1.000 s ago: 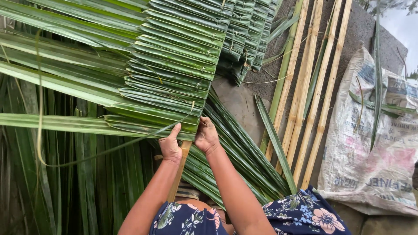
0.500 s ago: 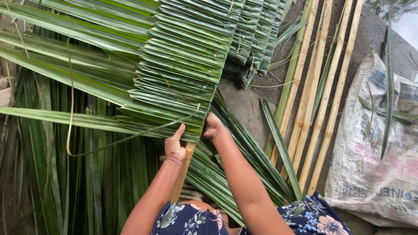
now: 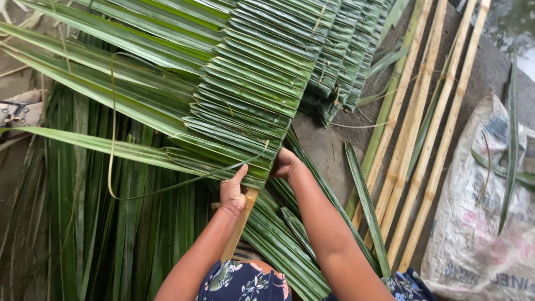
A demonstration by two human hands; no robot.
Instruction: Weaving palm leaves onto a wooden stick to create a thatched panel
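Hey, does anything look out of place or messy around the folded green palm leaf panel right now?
One thin green leaf strip loops loose from the folded green palm leaf panel, beside the left hand, instead of lying flat. The right hand grips the panel's edge. Otherwise the folds look even.

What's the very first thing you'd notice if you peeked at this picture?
First, the big panel of folded green palm leaves filling the top middle, layered like shingles. Right at its lower edge, the left hand and right hand press on the last leaf, over a wooden stick. To the right, pale bamboo poles lie side by side on the ground beside a white woven sack.
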